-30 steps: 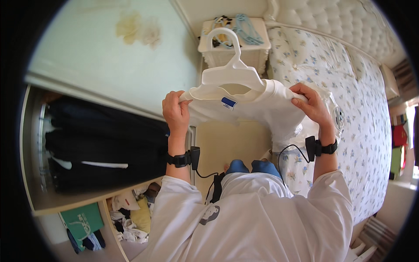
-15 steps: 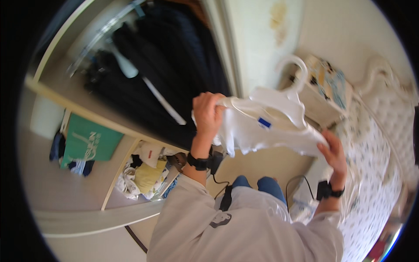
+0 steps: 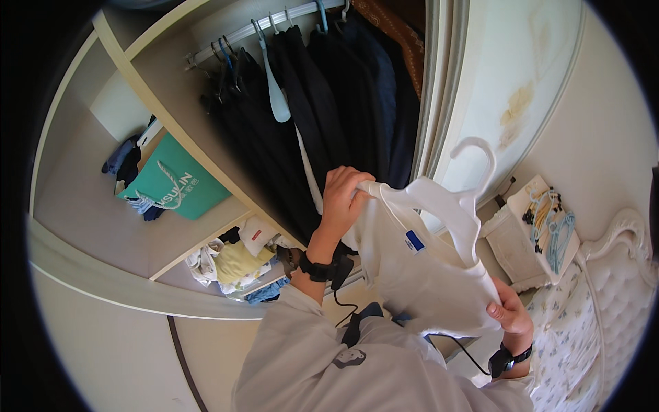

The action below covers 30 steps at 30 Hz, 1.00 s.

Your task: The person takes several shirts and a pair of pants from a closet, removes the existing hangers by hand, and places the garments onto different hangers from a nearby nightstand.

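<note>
A white shirt (image 3: 429,288) with a blue label inside its neckline is spread between my hands, in front of my body. The white hanger (image 3: 439,198) sits in the shirt's neck opening, its hook rising toward the upper right. At the left shoulder of the shirt, my left hand (image 3: 341,198) is closed, pinching the cloth; whether it also grips the hanger's end is hidden. My right hand (image 3: 511,316) is closed on the shirt's right side, lower down, thumb on top of the fabric.
Dark clothes (image 3: 329,103) hang from a wardrobe rail (image 3: 261,29) ahead. A green paper bag (image 3: 180,182) stands in the left compartment, above folded clothes (image 3: 240,261). On the right, several hangers (image 3: 549,230) lie on a white nightstand (image 3: 525,264) beside a bed (image 3: 573,343).
My view has swung up and left toward the wardrobe. The right hand has dropped lower, and the shirt now hangs more stretched and tilted down to the right. Both hands keep hold.
</note>
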Motion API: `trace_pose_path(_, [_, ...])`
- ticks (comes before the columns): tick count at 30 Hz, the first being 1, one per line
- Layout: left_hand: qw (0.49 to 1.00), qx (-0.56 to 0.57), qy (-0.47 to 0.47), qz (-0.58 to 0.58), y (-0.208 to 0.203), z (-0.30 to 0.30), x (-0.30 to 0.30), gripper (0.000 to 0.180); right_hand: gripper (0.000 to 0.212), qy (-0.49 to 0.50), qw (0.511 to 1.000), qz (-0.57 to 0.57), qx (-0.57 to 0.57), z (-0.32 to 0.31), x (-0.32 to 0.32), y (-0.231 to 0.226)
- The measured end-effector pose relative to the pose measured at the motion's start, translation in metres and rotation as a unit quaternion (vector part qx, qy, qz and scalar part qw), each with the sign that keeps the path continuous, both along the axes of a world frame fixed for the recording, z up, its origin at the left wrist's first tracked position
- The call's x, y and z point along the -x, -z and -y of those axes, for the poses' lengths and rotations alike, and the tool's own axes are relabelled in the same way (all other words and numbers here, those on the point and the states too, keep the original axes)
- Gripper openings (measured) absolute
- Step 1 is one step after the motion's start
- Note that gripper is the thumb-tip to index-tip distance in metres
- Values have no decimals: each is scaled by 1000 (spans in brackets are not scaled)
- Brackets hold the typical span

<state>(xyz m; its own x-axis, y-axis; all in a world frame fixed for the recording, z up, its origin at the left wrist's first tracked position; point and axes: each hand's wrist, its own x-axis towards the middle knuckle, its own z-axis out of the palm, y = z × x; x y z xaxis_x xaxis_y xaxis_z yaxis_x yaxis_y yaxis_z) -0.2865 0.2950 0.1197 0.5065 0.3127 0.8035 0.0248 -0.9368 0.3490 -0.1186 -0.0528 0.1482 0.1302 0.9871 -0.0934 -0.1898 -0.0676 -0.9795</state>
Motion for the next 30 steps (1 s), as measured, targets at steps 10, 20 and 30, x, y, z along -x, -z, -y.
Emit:
trace_pose_path(10, [957, 90, -163, 223, -62, -54, -14, 51, 39, 25, 997, 67, -1, -23, -8, -34])
trace_pose_path(20, [945, 54, -248, 204, -89, -150, -77, 77, 42, 87, 993, 75, -10, -62, 3, -41])
trace_pose_path(30, [980, 72, -144, 117, -94, -164, -150, 54, 38, 120, 986, 104, -59, -140, -15, -41])
